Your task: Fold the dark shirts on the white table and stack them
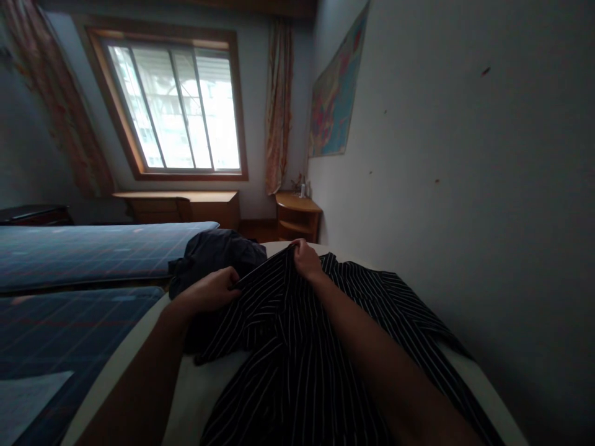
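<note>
While gripping shirt (307, 371) on table (195, 396) with left hand (214, 289) and right hand (307, 260), pinches one edge (266, 270) taut between both, apparently a sleeve's in this dim light, near cloth (211, 253) at table's far left.

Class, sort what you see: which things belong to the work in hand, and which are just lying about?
In use:
left hand and right hand, both gripping
striped garment
pale table beneath it

Just about the room:
dark bundled cloth, beyond the left hand
blue checked mattresses
desk
wall map
</note>
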`<move>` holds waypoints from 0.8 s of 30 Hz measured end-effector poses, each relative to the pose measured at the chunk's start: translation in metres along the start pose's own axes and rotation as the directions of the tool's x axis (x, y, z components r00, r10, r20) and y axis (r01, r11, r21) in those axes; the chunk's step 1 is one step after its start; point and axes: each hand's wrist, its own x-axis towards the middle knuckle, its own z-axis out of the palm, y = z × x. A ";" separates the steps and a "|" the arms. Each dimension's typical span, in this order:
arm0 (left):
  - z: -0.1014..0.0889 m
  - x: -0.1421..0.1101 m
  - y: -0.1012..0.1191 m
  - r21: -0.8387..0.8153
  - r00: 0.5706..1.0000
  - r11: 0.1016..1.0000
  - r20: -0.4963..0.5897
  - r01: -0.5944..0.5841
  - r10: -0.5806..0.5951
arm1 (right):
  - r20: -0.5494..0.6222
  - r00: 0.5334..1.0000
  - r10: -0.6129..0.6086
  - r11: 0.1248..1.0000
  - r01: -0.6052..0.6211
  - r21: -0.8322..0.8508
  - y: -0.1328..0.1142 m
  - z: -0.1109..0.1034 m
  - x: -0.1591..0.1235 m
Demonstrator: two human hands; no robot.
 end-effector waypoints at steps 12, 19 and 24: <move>-0.016 0.007 0.013 -0.132 0.889 0.984 -0.428 0.117 -0.163 | 0.174 0.982 -0.071 0.994 0.055 0.094 0.036 0.012 -0.004; -0.014 0.009 -0.001 -0.021 0.785 0.969 -0.582 0.246 -0.212 | 0.236 0.935 -0.263 0.938 0.305 -0.162 0.008 0.017 -0.071; -0.007 0.015 -0.004 0.051 0.798 0.993 -0.600 0.107 -0.056 | 0.497 0.756 -0.426 0.827 0.548 -0.125 -0.012 0.011 -0.137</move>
